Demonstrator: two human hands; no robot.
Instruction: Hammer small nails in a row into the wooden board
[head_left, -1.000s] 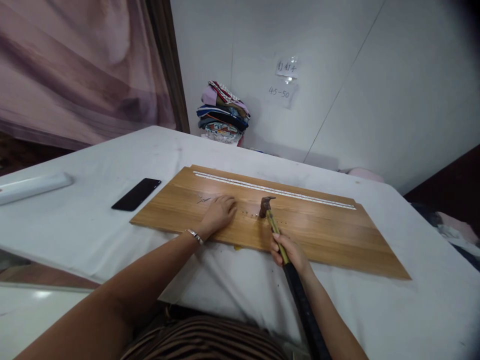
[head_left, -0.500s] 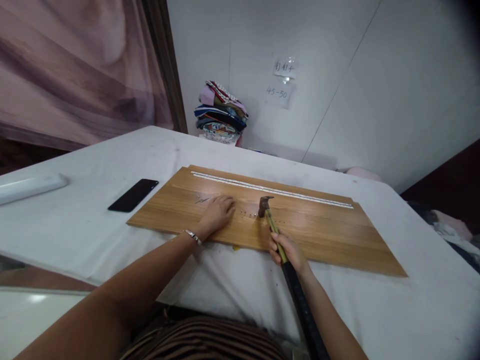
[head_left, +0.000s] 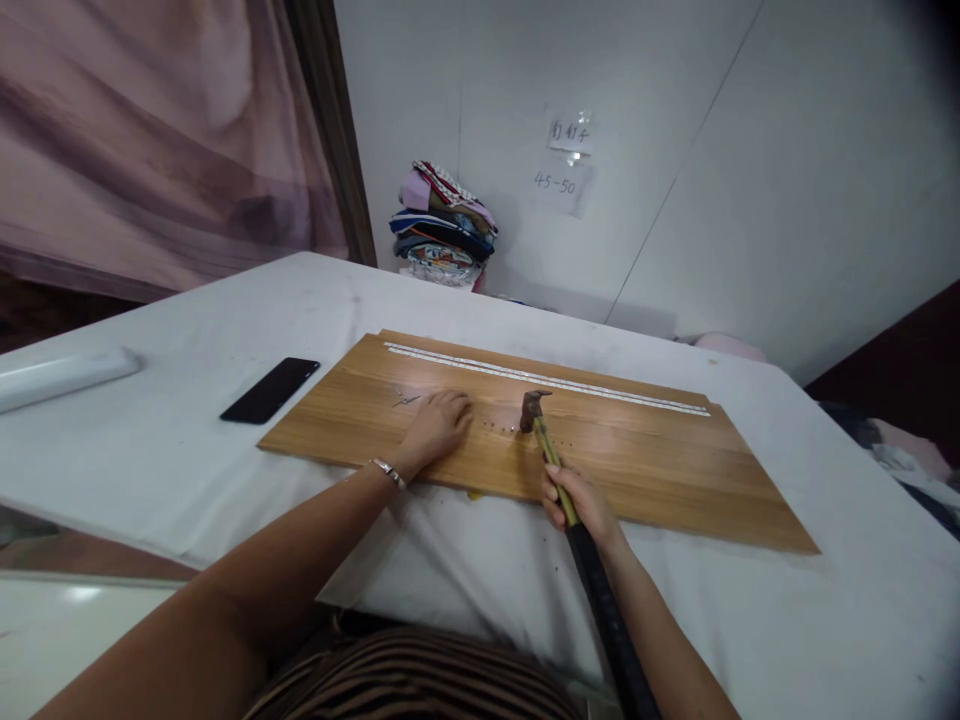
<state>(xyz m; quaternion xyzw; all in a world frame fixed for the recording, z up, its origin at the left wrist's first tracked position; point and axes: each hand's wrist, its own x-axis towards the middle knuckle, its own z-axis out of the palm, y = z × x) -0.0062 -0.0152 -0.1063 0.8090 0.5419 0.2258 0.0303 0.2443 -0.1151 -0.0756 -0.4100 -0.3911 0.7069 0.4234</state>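
A claw hammer (head_left: 555,452) is gripped near the middle of its handle by my right hand (head_left: 579,500). Its rusty head hovers over or touches the wooden board (head_left: 660,470); I cannot tell which. Several small nail heads (head_left: 496,428) run in a row across the board on both sides of the hammer head. My left hand (head_left: 439,428) lies flat on the board, left of that row, fingers stretched out. Just beyond its knuckles, several loose nails (head_left: 406,399) rest on the wood. Two pale strips (head_left: 547,382) run along the board's far side.
The board lies on a white-covered table (head_left: 337,300). Left of it is a black phone (head_left: 271,390), and farther left a white roll (head_left: 67,377). A stack of folded cloth (head_left: 444,225) stands against the wall behind, near paper signs (head_left: 561,188).
The view has shifted very slightly. Both hands and the hammer keep nearly the same place on the board; the loose nails appear slightly rearranged.
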